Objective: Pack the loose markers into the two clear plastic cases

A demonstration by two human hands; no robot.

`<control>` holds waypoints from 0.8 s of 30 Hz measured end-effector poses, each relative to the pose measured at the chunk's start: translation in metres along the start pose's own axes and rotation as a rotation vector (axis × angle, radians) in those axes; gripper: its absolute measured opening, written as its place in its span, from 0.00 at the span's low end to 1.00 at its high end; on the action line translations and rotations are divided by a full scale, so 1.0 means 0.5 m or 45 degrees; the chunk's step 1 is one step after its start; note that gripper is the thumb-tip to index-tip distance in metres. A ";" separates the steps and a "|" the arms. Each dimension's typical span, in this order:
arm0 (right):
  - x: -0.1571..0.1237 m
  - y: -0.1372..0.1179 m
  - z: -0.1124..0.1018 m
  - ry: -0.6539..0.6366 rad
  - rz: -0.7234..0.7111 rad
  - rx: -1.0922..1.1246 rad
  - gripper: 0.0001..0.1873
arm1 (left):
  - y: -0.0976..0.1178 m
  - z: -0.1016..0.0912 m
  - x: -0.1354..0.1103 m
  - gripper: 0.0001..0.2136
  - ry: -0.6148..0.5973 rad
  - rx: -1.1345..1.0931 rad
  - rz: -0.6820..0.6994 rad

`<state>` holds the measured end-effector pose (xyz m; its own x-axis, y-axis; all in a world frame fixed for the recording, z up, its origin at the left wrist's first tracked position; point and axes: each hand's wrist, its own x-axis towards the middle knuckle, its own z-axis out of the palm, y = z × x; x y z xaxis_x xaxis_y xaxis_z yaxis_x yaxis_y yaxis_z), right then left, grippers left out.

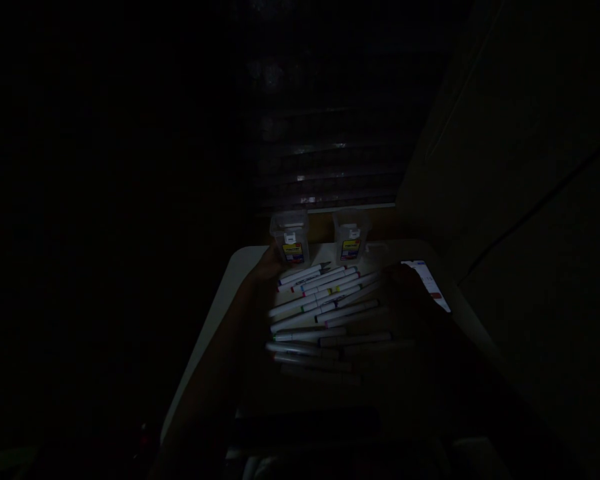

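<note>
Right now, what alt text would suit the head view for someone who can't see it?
In a very dark room, a pile of white markers lies on a pale table, with two clear labelled boxes behind: left box, right box. The left hand sits beside the left box; the right hand is by a lit phone.

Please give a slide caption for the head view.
Dim table: left hand by a clear box, markers spread out, right hand near a lit phone.

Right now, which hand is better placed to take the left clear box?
Probably left: the left hand lies beside the left clear box, while the right hand is at the lit phone, across the markers. Grips are too dark to see.
</note>
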<state>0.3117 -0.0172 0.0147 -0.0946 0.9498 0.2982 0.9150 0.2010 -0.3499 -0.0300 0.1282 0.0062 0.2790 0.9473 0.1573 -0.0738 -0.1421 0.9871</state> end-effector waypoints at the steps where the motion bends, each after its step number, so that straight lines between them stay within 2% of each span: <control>1: 0.000 -0.001 -0.002 -0.010 -0.004 -0.001 0.16 | 0.001 -0.004 -0.006 0.28 0.036 0.019 -0.011; 6: 0.012 0.001 -0.003 -0.062 -0.017 -0.015 0.16 | -0.009 -0.032 -0.055 0.31 0.270 0.070 0.001; 10: 0.023 -0.007 -0.004 -0.055 -0.020 -0.029 0.16 | -0.033 -0.035 -0.097 0.35 0.467 0.016 0.048; 16: 0.018 -0.046 -0.024 0.037 -0.007 -0.041 0.17 | -0.044 -0.014 -0.109 0.34 0.459 0.070 0.134; 24: 0.002 -0.076 -0.049 0.074 0.011 -0.086 0.17 | -0.036 -0.002 -0.109 0.35 0.429 0.198 0.093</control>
<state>0.2866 -0.0297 0.0500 -0.0655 0.9354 0.3474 0.9402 0.1745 -0.2925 -0.0448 0.0791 -0.0200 -0.0545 0.9707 0.2339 0.0721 -0.2298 0.9706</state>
